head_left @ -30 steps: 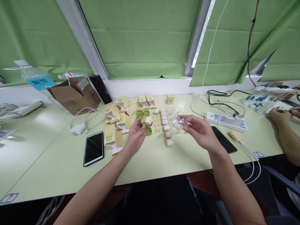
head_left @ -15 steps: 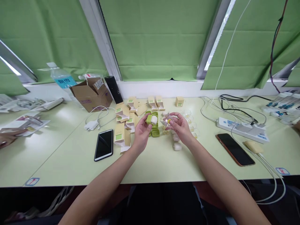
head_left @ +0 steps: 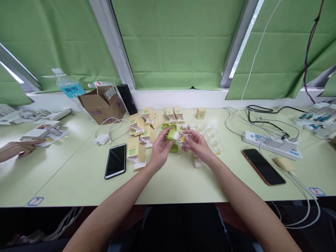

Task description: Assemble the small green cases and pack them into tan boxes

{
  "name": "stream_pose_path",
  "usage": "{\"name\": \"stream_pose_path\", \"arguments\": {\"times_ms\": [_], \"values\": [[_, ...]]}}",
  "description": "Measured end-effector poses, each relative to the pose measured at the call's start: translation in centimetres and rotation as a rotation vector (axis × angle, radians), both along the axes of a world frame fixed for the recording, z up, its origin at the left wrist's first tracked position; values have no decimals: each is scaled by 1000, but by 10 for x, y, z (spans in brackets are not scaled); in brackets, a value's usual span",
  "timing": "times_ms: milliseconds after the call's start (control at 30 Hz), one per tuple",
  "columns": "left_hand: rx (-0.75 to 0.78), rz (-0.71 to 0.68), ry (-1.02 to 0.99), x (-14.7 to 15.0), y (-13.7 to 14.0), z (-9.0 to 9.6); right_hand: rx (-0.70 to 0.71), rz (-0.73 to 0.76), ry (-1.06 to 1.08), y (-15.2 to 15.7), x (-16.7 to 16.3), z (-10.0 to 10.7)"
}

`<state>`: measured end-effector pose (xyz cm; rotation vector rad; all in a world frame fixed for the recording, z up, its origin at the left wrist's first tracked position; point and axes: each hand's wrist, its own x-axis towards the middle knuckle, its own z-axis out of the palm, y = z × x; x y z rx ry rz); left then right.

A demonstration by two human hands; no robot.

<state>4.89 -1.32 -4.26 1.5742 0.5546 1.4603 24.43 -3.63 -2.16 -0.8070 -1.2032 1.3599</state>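
My left hand [head_left: 159, 149] is closed around a small green case [head_left: 170, 134] with a rounded white piece [head_left: 176, 136] set in its right side. Pinched in my right hand [head_left: 200, 144] is a clear plastic cover [head_left: 183, 139] with a yellow spot, held up against the white piece; whether the two touch I cannot tell. Below the hands lie several green cases [head_left: 174, 149], partly hidden. A loose white piece [head_left: 197, 163] rests by my right wrist. Several clear covers [head_left: 214, 140] with yellow spots are spread to the right of that hand.
Several small cartons [head_left: 133, 147] lie left of my hands; one carton [head_left: 201, 113] stands behind. A phone [head_left: 116, 161] and charger [head_left: 102, 139] are at left, another phone [head_left: 263, 167] and power strip [head_left: 272, 145] at right. Another person's hand [head_left: 21, 149] works at far left.
My hands have come together: the clear cover has moved left to the white piece in the green case. At far left, the other person's hand has moved right, into view.
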Motion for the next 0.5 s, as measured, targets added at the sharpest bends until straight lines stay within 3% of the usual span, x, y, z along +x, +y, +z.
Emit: {"name": "stream_pose_path", "arguments": {"times_ms": [500], "values": [[83, -38, 100, 0, -2, -3, 9, 59, 30, -3, -3, 0]]}}
